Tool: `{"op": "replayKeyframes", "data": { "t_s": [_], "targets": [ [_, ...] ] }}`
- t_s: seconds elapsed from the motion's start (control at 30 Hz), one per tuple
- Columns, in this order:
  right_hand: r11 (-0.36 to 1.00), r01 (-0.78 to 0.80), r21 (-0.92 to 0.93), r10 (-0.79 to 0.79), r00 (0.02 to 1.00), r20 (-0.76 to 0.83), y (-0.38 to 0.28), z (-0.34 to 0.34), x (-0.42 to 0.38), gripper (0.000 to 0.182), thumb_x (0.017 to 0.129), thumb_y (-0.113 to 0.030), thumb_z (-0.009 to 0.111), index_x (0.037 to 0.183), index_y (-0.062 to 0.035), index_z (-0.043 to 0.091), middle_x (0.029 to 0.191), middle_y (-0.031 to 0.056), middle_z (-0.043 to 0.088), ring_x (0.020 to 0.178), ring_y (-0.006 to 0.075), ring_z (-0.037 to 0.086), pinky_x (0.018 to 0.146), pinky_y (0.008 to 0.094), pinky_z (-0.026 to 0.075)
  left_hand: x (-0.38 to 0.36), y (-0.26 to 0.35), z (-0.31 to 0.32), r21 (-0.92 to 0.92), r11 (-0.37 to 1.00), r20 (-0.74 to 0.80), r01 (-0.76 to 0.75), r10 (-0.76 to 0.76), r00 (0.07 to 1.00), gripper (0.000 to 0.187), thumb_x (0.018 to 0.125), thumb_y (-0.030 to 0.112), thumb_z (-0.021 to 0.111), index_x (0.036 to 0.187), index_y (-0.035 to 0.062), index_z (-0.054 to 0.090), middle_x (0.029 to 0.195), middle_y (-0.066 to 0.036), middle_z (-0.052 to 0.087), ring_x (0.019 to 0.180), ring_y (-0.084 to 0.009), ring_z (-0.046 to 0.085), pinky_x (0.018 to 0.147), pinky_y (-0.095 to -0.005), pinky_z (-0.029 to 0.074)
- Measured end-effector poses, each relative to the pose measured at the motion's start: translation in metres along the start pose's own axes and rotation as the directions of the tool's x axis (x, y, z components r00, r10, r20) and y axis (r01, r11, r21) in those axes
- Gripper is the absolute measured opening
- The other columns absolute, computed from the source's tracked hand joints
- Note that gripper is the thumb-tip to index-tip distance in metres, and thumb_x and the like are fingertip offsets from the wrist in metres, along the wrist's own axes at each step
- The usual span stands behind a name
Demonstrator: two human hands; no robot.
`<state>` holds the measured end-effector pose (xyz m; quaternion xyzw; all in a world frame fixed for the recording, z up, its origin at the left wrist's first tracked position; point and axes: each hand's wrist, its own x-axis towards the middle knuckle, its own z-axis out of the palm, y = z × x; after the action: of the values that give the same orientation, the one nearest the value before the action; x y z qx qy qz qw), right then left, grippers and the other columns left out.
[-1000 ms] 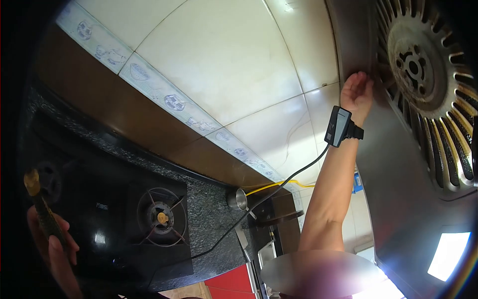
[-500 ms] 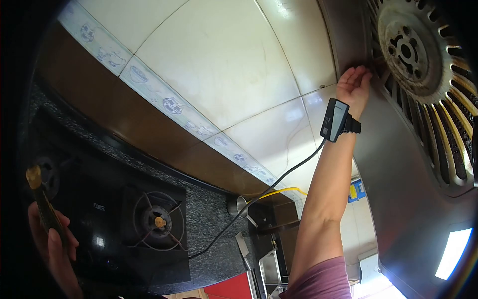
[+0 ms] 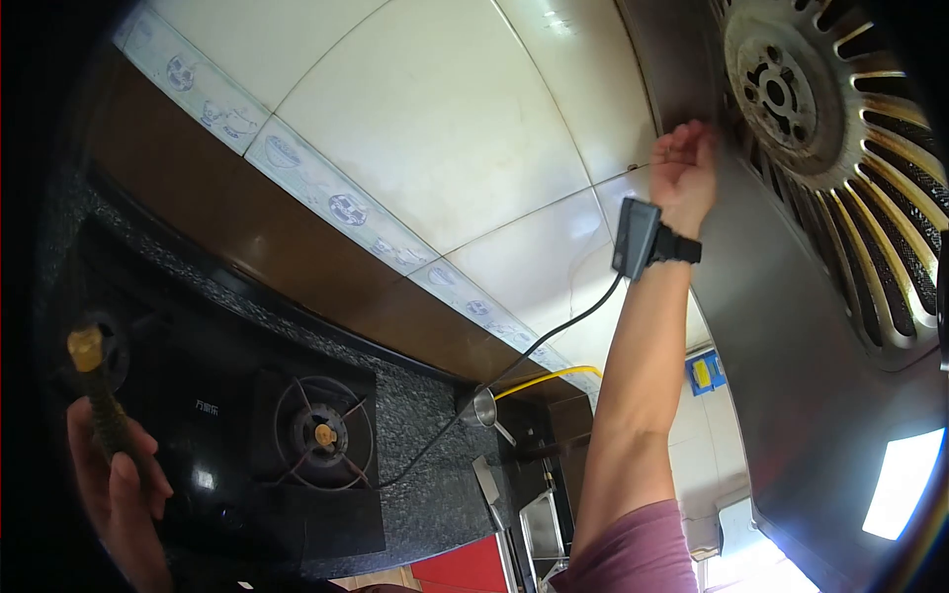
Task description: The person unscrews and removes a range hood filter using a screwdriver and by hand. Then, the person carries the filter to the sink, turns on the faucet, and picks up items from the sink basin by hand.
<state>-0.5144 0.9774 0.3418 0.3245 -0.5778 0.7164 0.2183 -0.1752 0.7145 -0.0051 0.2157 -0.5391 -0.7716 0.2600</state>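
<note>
The left hand point(image 3: 124, 494) has a dark ridged stick point(image 3: 107, 415), its fingers point(image 3: 81, 430) wrapped round with the thumb across the near side. The stick lies above the stove point(image 3: 222, 465), its long axis slanting in view from the yellowish tip point(image 3: 86, 349) at upper left down into the grip. The right hand point(image 3: 684, 170) is well apart, raised beside the edge of the range hood point(image 3: 732, 287), fingers loosely curled; whether they touch or hold anything cannot be told. The left is plainly nearer the stick.
</note>
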Motion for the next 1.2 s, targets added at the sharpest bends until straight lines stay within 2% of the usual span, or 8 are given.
{"op": "replayKeyframes", "data": {
  "t_s": [0.1, 0.23, 0.3, 0.4, 0.47, 0.6, 0.67, 1.2],
  "targets": [
    [0.981, -0.148, -0.128, 0.171, 0.966, 0.192, 0.011, 0.011, -0.042, 0.024, 0.093, -0.024, 0.049, 0.110, -0.0076, 0.053, 0.091, 0.0045, 0.062, 0.077, 0.0142, 0.060, 0.065, 0.0270, 0.048, 0.004, 0.022, 0.029, -0.089, 0.995, 0.207, 0.054, -0.035, 0.978, 0.048, 0.084, 0.034, 0.053, 0.114, -0.0008, 0.038, 0.080, -0.005, 0.050, 0.052, -0.0033, 0.044, 0.041, -0.0151, 0.033],
    [0.846, -0.429, -0.316, 0.516, 0.806, 0.289, 0.008, 0.043, -0.105, 0.058, 0.092, -0.049, 0.037, 0.124, 0.0002, 0.039, 0.115, 0.0209, 0.055, 0.099, 0.0254, 0.058, 0.081, 0.0379, 0.049, 0.025, 0.059, 0.100, -0.199, 0.945, 0.655, 0.260, -0.070, 0.753, 0.029, 0.085, 0.010, 0.055, 0.111, 0.0023, 0.043, 0.081, -0.002, 0.050, 0.062, -0.0040, 0.048, 0.054, -0.0193, 0.041],
    [0.831, -0.484, -0.273, 0.554, 0.766, 0.327, 0.000, 0.046, -0.113, 0.060, 0.092, -0.051, 0.035, 0.123, 0.0006, 0.039, 0.118, 0.0221, 0.053, 0.104, 0.0269, 0.056, 0.083, 0.0400, 0.048, 0.034, 0.054, 0.156, -0.339, 0.940, 0.643, 0.036, 0.204, 0.738, 0.026, 0.088, 0.013, 0.052, 0.109, 0.0017, 0.042, 0.072, 0.000, 0.045, 0.055, -0.0036, 0.042, 0.049, -0.0187, 0.037],
    [0.893, -0.430, -0.132, 0.445, 0.805, 0.392, -0.017, 0.038, -0.102, 0.054, 0.093, -0.045, 0.038, 0.123, -0.0001, 0.039, 0.121, 0.0215, 0.051, 0.109, 0.0289, 0.054, 0.085, 0.0422, 0.048, 0.046, 0.067, 0.229, -0.250, 0.927, 0.607, -0.279, 0.375, 0.700, 0.032, 0.088, 0.024, 0.055, 0.105, 0.0006, 0.043, 0.068, -0.004, 0.050, 0.055, -0.0099, 0.050, 0.049, -0.0252, 0.041],
    [0.942, -0.263, -0.211, 0.316, 0.905, 0.284, -0.030, 0.029, -0.082, 0.038, 0.096, -0.031, 0.040, 0.120, -0.0018, 0.041, 0.112, 0.0175, 0.056, 0.099, 0.0246, 0.057, 0.080, 0.0394, 0.049, 0.044, 0.079, 0.267, -0.316, 0.921, 0.632, -0.226, 0.383, 0.674, 0.035, 0.087, 0.026, 0.056, 0.104, -0.0017, 0.043, 0.065, -0.008, 0.052, 0.054, -0.0152, 0.052, 0.049, -0.0292, 0.041],
    [0.951, -0.272, -0.149, 0.309, 0.865, 0.395, -0.041, -0.012, -0.034, 0.026, 0.095, -0.017, 0.040, 0.118, -0.0033, 0.044, 0.099, 0.0123, 0.058, 0.084, 0.0187, 0.057, 0.073, 0.0347, 0.049, 0.037, 0.093, 0.314, -0.359, 0.920, 0.661, -0.158, 0.370, 0.652, 0.036, 0.087, 0.025, 0.056, 0.103, -0.0039, 0.044, 0.064, -0.012, 0.053, 0.053, -0.0197, 0.051, 0.050, -0.0329, 0.040],
    [0.944, -0.233, -0.234, 0.292, 0.919, 0.265, -0.042, -0.014, -0.030, 0.024, 0.095, -0.011, 0.040, 0.117, -0.0029, 0.045, 0.090, 0.0093, 0.056, 0.073, 0.0147, 0.053, 0.067, 0.0314, 0.048, 0.033, 0.089, 0.334, -0.386, 0.912, 0.646, -0.139, 0.375, 0.664, 0.036, 0.087, 0.025, 0.056, 0.104, -0.0037, 0.044, 0.065, -0.012, 0.053, 0.053, -0.0196, 0.051, 0.050, -0.0330, 0.040],
    [0.935, -0.108, -0.338, 0.227, 0.914, 0.336, -0.042, -0.023, -0.011, 0.028, 0.094, -0.013, 0.044, 0.120, -0.0032, 0.046, 0.088, 0.0088, 0.057, 0.074, 0.0161, 0.055, 0.069, 0.0319, 0.051, 0.050, 0.074, 0.367, -0.466, 0.860, 0.595, -0.206, 0.477, 0.647, 0.036, 0.087, 0.023, 0.056, 0.107, -0.0033, 0.041, 0.069, -0.015, 0.054, 0.064, -0.0236, 0.055, 0.059, -0.0340, 0.042]
  ]
}}
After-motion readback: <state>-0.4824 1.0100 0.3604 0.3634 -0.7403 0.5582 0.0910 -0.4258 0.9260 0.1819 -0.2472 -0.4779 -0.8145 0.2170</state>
